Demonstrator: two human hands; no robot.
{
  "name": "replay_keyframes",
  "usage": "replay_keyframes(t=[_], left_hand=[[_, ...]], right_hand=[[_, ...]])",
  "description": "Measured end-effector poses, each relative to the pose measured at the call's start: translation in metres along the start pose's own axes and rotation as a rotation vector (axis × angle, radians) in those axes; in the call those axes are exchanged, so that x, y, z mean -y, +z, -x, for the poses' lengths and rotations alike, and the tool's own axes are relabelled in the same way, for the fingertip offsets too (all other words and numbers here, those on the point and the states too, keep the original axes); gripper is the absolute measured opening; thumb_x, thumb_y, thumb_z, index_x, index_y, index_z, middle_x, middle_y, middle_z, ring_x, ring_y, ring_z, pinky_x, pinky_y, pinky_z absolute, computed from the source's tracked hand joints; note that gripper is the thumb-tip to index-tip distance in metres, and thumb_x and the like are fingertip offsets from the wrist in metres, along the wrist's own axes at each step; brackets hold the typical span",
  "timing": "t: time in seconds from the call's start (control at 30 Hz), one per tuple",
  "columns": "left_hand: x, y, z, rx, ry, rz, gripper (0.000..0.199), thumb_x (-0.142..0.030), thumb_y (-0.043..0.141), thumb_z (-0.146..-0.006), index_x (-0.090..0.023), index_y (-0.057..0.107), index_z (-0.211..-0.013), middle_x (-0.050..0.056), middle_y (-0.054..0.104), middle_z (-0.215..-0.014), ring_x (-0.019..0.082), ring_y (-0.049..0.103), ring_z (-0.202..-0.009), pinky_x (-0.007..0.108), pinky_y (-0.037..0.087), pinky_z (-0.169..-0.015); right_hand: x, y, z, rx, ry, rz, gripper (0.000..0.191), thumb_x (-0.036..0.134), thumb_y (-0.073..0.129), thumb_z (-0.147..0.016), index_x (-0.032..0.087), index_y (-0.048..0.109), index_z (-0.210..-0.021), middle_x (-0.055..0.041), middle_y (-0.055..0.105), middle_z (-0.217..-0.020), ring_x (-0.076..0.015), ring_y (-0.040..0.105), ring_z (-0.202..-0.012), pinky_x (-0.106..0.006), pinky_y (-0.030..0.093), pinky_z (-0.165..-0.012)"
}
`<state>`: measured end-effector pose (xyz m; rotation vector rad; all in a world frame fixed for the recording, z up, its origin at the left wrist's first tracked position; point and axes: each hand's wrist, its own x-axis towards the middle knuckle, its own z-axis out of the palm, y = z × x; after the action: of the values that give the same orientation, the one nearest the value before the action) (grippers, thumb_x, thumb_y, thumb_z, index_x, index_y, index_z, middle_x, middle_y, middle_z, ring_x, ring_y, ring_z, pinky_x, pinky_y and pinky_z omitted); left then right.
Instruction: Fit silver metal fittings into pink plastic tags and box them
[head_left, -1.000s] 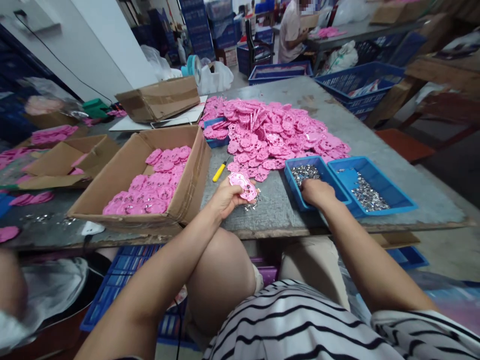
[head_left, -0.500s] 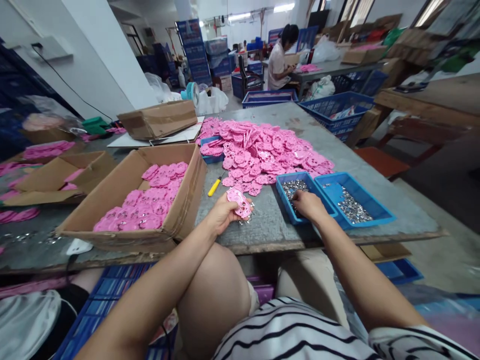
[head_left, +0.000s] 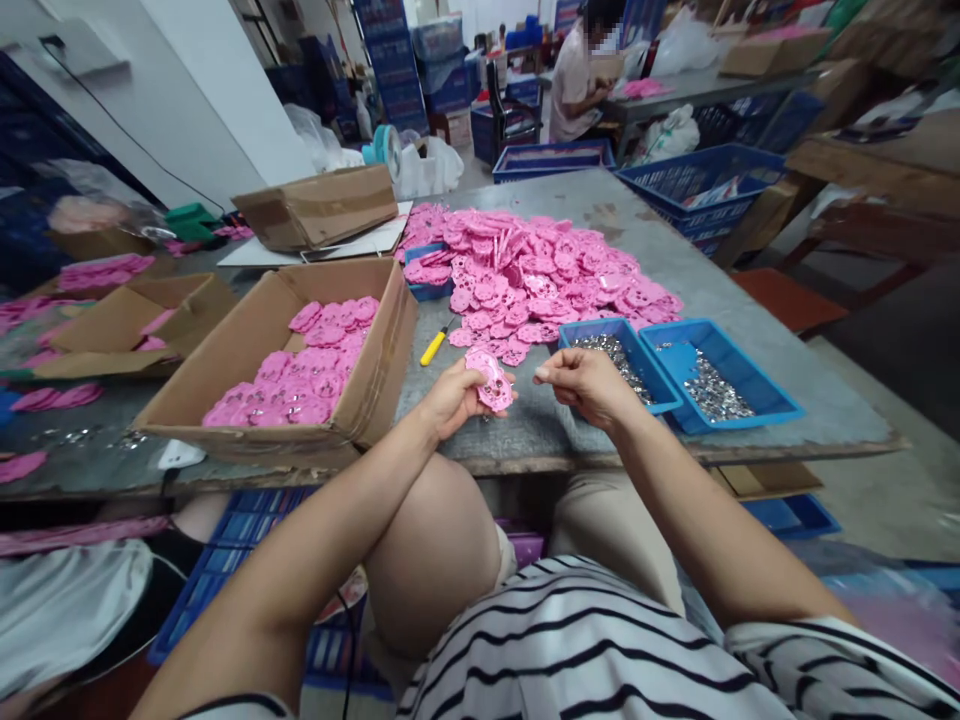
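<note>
A scallop-edged pink piece (head_left: 491, 385) is clamped in the fingers of the left hand (head_left: 450, 400); those of the right hand (head_left: 589, 385) pinch together near a blue tray (head_left: 661, 408), contents unclear. A loose pinch could scatter metal fittings (head_left: 611, 350) across the scuffed gray desk (head_left: 540, 440), beside a pink heap (head_left: 540, 270). A co-worker (head_left: 571, 85) sits beyond.

Pink pieces (head_left: 570, 262) mid-frame look plastic, slightly glossy; right, shiny metal fittings (head_left: 718, 393) in smooth blue plastic trays (head_left: 679, 362); left, a matt cardboard box (head_left: 382, 370); scuffed tabletop (head_left: 529, 438).
</note>
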<state>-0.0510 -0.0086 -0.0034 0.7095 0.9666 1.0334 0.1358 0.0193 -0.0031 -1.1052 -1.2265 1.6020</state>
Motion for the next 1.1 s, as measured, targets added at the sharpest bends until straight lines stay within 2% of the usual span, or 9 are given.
replay_keyframes(t=[0.13,0.23,0.3,0.33,0.4,0.5,0.7,0.93,1.1], left_hand=[[0.0,0.001,-0.002,-0.014,-0.029,0.064,0.016,-0.012,0.048,-0.076,-0.016,0.049,-0.091,0.008,0.07,-0.077,0.025,0.07,-0.074,0.048,0.059,-0.066],[-0.001,0.003,-0.002,-0.025,-0.041,0.098,0.012,-0.011,0.045,-0.08,-0.015,0.05,-0.09,0.006,0.067,-0.072,0.021,0.069,-0.068,0.051,0.058,-0.071],[-0.001,0.004,-0.002,-0.026,-0.038,0.121,0.015,-0.008,0.044,-0.081,-0.016,0.051,-0.092,0.003,0.065,-0.071,0.018,0.067,-0.065,0.053,0.057,-0.075],[-0.002,0.004,-0.001,-0.022,-0.036,0.129,0.016,-0.007,0.044,-0.082,-0.016,0.051,-0.094,0.002,0.065,-0.072,0.017,0.066,-0.064,0.054,0.056,-0.077],[-0.003,0.005,0.0,-0.004,-0.029,0.14,0.019,-0.006,0.044,-0.083,-0.016,0.052,-0.096,0.003,0.066,-0.078,0.015,0.066,-0.065,0.053,0.056,-0.079],[-0.003,0.006,0.002,0.03,-0.003,0.162,0.025,-0.006,0.044,-0.084,-0.018,0.054,-0.104,0.003,0.067,-0.087,0.014,0.066,-0.07,0.05,0.056,-0.083],[-0.002,0.005,0.002,0.048,0.036,0.205,0.043,-0.005,0.046,-0.084,-0.025,0.052,-0.122,0.001,0.067,-0.089,0.013,0.066,-0.072,0.048,0.054,-0.086],[-0.001,0.005,0.001,0.053,0.05,0.202,0.045,-0.005,0.046,-0.083,-0.025,0.051,-0.123,0.001,0.067,-0.089,0.013,0.065,-0.075,0.047,0.054,-0.087],[-0.001,0.008,0.002,0.04,0.065,0.206,0.048,-0.003,0.047,-0.082,-0.026,0.049,-0.124,0.0,0.066,-0.088,0.012,0.064,-0.073,0.046,0.053,-0.087]], right_hand=[[-0.008,0.022,0.002,0.041,0.014,0.01,0.037,0.039,0.088,-0.043,0.017,0.06,-0.054,0.005,0.05,-0.042,-0.0032,0.026,-0.036,-0.022,0.017,-0.037],[-0.014,0.031,-0.001,-0.047,-0.053,0.062,0.035,0.039,0.086,-0.044,0.018,0.059,-0.053,0.0047,0.051,-0.046,-0.007,0.037,-0.042,-0.024,0.029,-0.043],[-0.019,0.034,-0.003,-0.14,-0.16,0.105,0.031,0.037,0.084,-0.049,0.018,0.059,-0.052,0.0006,0.059,-0.061,-0.0122,0.052,-0.059,-0.028,0.044,-0.059],[-0.021,0.035,-0.004,-0.19,-0.213,0.129,0.028,0.036,0.082,-0.052,0.019,0.059,-0.051,-0.0016,0.063,-0.071,-0.0153,0.057,-0.071,-0.032,0.047,-0.071],[-0.027,0.037,-0.006,-0.274,-0.28,0.162,0.025,0.034,0.078,-0.057,0.019,0.059,-0.051,-0.0049,0.064,-0.089,-0.0204,0.058,-0.093,-0.037,0.044,-0.089],[-0.035,0.041,-0.007,-0.316,-0.273,0.125,0.021,0.032,0.073,-0.062,0.02,0.06,-0.052,-0.0069,0.064,-0.099,-0.0237,0.055,-0.108,-0.041,0.038,-0.1],[-0.045,0.048,-0.009,-0.31,-0.232,0.038,0.017,0.026,0.068,-0.063,0.02,0.057,-0.052,-0.0076,0.067,-0.104,-0.0239,0.057,-0.107,-0.044,0.038,-0.102],[-0.044,0.05,-0.01,-0.322,-0.188,-0.038,0.017,0.025,0.069,-0.059,0.02,0.056,-0.05,-0.0076,0.067,-0.099,-0.0232,0.058,-0.103,-0.041,0.039,-0.1],[-0.047,0.051,-0.01,-0.332,-0.197,-0.049,0.016,0.024,0.068,-0.06,0.019,0.057,-0.051,-0.008,0.068,-0.103,-0.0236,0.058,-0.105,-0.041,0.04,-0.098]])
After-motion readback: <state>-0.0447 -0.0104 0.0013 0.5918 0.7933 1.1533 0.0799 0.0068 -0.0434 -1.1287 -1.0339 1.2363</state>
